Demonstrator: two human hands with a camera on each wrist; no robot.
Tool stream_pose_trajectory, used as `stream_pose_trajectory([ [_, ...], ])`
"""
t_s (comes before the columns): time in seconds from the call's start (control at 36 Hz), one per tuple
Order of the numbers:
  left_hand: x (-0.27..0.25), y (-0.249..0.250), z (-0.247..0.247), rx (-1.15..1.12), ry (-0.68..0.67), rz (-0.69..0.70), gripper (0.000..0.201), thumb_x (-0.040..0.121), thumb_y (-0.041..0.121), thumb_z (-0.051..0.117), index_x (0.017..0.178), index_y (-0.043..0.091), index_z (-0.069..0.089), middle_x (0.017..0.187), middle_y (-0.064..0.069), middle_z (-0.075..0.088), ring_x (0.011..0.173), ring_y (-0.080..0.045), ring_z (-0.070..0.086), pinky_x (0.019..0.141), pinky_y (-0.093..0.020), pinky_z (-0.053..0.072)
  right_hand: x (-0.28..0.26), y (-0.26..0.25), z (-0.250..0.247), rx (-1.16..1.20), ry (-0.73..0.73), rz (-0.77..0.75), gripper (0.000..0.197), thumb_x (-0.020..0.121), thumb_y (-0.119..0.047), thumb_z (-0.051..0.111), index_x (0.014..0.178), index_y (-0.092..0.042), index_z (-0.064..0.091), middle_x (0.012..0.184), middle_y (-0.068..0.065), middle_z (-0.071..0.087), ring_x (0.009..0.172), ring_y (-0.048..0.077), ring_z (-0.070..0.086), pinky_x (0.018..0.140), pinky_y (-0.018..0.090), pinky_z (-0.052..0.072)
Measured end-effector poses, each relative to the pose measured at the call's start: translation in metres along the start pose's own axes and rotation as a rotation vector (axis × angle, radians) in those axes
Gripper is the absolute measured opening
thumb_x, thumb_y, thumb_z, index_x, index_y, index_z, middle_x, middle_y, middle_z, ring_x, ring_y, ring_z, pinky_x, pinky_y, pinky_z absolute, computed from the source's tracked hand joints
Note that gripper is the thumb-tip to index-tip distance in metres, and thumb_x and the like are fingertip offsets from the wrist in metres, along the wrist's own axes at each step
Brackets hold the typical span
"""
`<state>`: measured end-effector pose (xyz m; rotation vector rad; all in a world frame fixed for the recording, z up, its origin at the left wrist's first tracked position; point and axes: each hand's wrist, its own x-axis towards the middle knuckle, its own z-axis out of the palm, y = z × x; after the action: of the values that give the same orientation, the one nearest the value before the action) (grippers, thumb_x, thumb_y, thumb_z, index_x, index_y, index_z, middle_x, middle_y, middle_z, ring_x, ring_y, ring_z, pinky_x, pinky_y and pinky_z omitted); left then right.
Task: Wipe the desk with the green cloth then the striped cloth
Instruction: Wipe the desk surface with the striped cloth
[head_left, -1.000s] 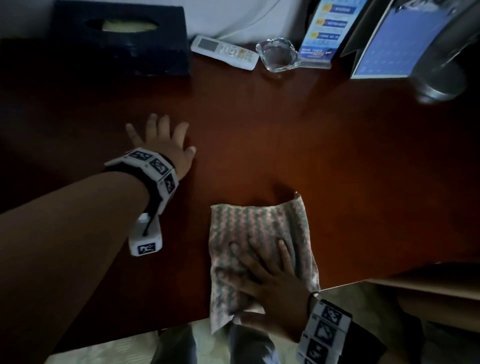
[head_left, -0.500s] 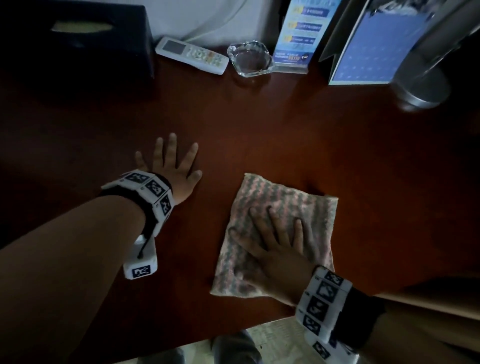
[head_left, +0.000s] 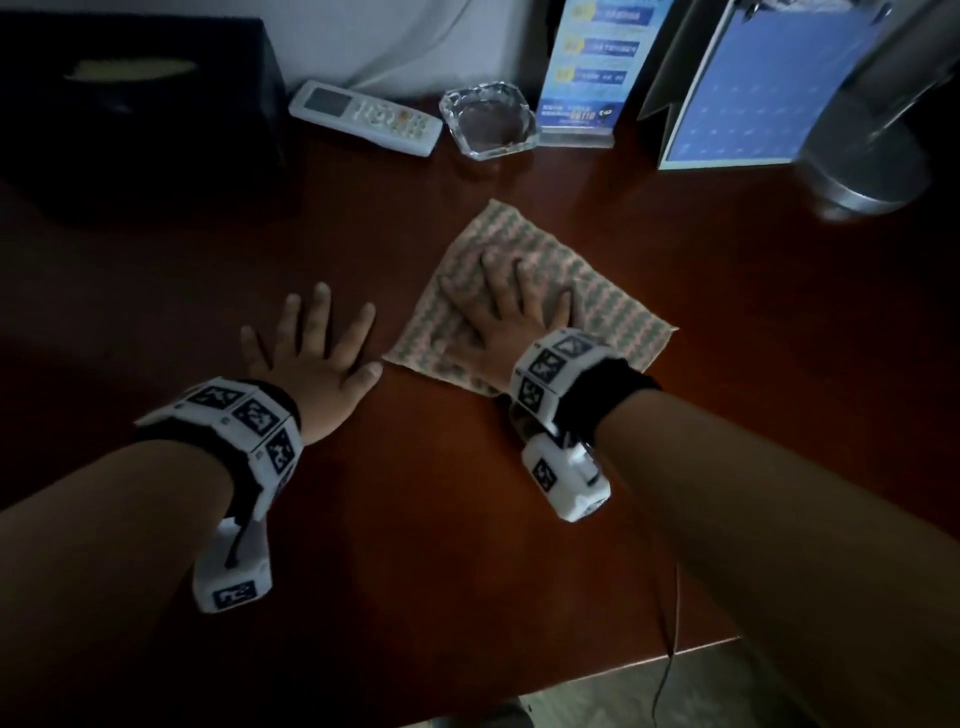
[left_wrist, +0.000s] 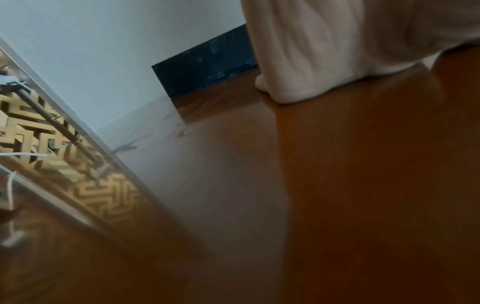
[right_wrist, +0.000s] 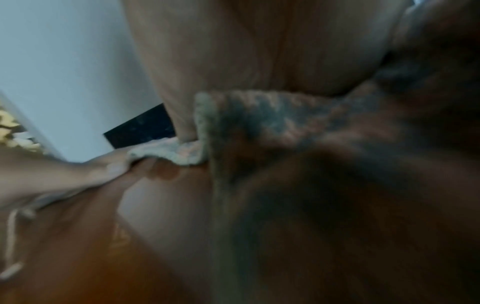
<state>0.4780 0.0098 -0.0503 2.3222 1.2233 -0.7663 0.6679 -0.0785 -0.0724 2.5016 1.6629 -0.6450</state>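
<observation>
The striped cloth (head_left: 602, 306), pink and green, lies flat on the dark red-brown desk (head_left: 519, 519) near its middle. My right hand (head_left: 511, 306) presses on it with fingers spread straight. My left hand (head_left: 317, 343) rests flat on the bare desk just left of the cloth, fingers spread, holding nothing. In the right wrist view the cloth (right_wrist: 272, 121) is blurred and bunched under the palm. The left wrist view shows only desk surface (left_wrist: 337, 185) and the edge of my left hand (left_wrist: 324, 51). No green cloth is in view.
Along the back edge stand a dark tissue box (head_left: 135, 104), a white remote (head_left: 363, 117), a glass ashtray (head_left: 488, 124), a blue sign card (head_left: 592, 73), a blue calendar stand (head_left: 763, 93) and a metal lamp base (head_left: 872, 171). The desk's front edge (head_left: 675, 654) runs at lower right.
My right hand has pushed the striped cloth from the front edge away toward the desk's middle and back. My left hand stays flat on the desk.
</observation>
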Motion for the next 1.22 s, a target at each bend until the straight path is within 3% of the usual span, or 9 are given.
stream_pose_trajectory([
  [0.14, 0.000, 0.001, -0.002, -0.008, -0.011, -0.005, 0.060, 0.096, 0.057, 0.013, 0.138, 0.048, -0.028, 0.145, 0.005, -0.044, 0.138, -0.022, -0.034, 0.111, -0.057, -0.011, -0.048, -0.004, 0.021, -0.032, 0.011, -0.022, 0.068, 0.089, -0.065, 0.029, 0.140, -0.054, -0.013, 0.154, -0.008, -0.028, 0.140, 0.026, -0.029, 0.100, 0.069, -0.019],
  [0.25, -0.001, 0.002, -0.002, -0.003, -0.018, -0.011, 0.060, 0.096, 0.056, 0.013, 0.138, 0.047, -0.029, 0.145, 0.003, -0.044, 0.138, -0.023, -0.034, 0.111, -0.057, -0.011, -0.098, -0.012, 0.047, -0.033, 0.062, -0.120, 0.069, 0.084, -0.067, 0.029, 0.144, -0.050, 0.000, 0.158, -0.001, -0.013, 0.143, 0.030, -0.018, 0.098, 0.071, -0.015],
  [0.36, -0.001, 0.002, -0.002, 0.001, -0.023, -0.015, 0.059, 0.096, 0.056, 0.012, 0.137, 0.047, -0.030, 0.144, 0.004, -0.045, 0.137, -0.023, -0.035, 0.111, -0.057, -0.011, -0.110, -0.016, 0.043, -0.025, -0.059, -0.141, 0.067, 0.087, -0.066, 0.024, 0.139, -0.055, -0.017, 0.150, -0.008, -0.036, 0.134, 0.025, -0.040, 0.096, 0.069, -0.024],
  [0.5, 0.001, -0.001, -0.002, -0.003, -0.034, 0.003, 0.059, 0.095, 0.058, 0.010, 0.137, 0.046, -0.031, 0.143, 0.004, -0.047, 0.137, -0.024, -0.035, 0.110, -0.058, -0.012, -0.074, -0.018, 0.021, -0.074, -0.124, -0.153, 0.065, 0.084, -0.069, 0.017, 0.138, -0.056, -0.018, 0.147, -0.010, -0.041, 0.131, 0.023, -0.043, 0.099, 0.070, -0.018],
  [0.69, 0.003, -0.003, -0.002, 0.005, -0.056, 0.025, 0.059, 0.096, 0.056, 0.009, 0.136, 0.045, -0.033, 0.142, 0.001, -0.049, 0.136, -0.026, -0.037, 0.109, -0.060, -0.013, 0.009, -0.019, -0.007, -0.031, -0.086, -0.004, 0.062, 0.092, -0.061, 0.030, 0.141, -0.056, -0.009, 0.151, -0.013, -0.031, 0.139, 0.024, -0.030, 0.104, 0.068, -0.013],
  [0.92, 0.003, -0.003, -0.001, 0.017, -0.065, 0.030, 0.060, 0.096, 0.057, 0.008, 0.135, 0.044, -0.035, 0.141, 0.001, -0.050, 0.135, -0.026, -0.038, 0.107, -0.060, -0.014, 0.086, 0.050, -0.037, 0.009, 0.014, 0.262, 0.072, 0.081, -0.077, 0.024, 0.142, -0.054, -0.006, 0.155, -0.008, -0.024, 0.142, 0.027, -0.024, 0.108, 0.065, -0.010],
  [1.03, 0.002, -0.004, -0.001, 0.026, -0.055, 0.036, 0.060, 0.095, 0.057, 0.008, 0.133, 0.043, -0.038, 0.141, -0.001, -0.049, 0.135, -0.027, -0.038, 0.107, -0.061, -0.015, 0.093, 0.094, -0.036, 0.005, 0.000, 0.359, 0.081, 0.065, -0.092, -0.001, 0.140, -0.060, 0.000, 0.154, -0.009, -0.025, 0.140, 0.030, -0.027, 0.108, 0.065, -0.008],
  [1.11, 0.001, -0.004, -0.002, 0.034, -0.058, 0.034, 0.059, 0.095, 0.058, 0.007, 0.124, 0.043, -0.042, 0.140, -0.002, -0.050, 0.135, -0.027, -0.038, 0.107, -0.061, -0.015, 0.083, 0.078, -0.036, 0.107, 0.019, 0.447, 0.067, 0.083, -0.078, 0.019, 0.142, -0.055, -0.002, 0.155, -0.004, -0.025, 0.139, 0.034, -0.027, 0.111, 0.060, -0.011],
  [1.22, 0.001, -0.003, -0.002, 0.029, -0.057, 0.040, 0.058, 0.095, 0.058, 0.006, 0.121, 0.042, -0.043, 0.137, -0.001, -0.053, 0.135, -0.028, -0.038, 0.106, -0.062, -0.015, 0.061, 0.036, -0.023, 0.082, 0.075, 0.382, 0.064, 0.086, -0.070, 0.020, 0.142, -0.055, -0.006, 0.156, -0.004, -0.023, 0.141, 0.030, -0.025, 0.107, 0.067, -0.008],
])
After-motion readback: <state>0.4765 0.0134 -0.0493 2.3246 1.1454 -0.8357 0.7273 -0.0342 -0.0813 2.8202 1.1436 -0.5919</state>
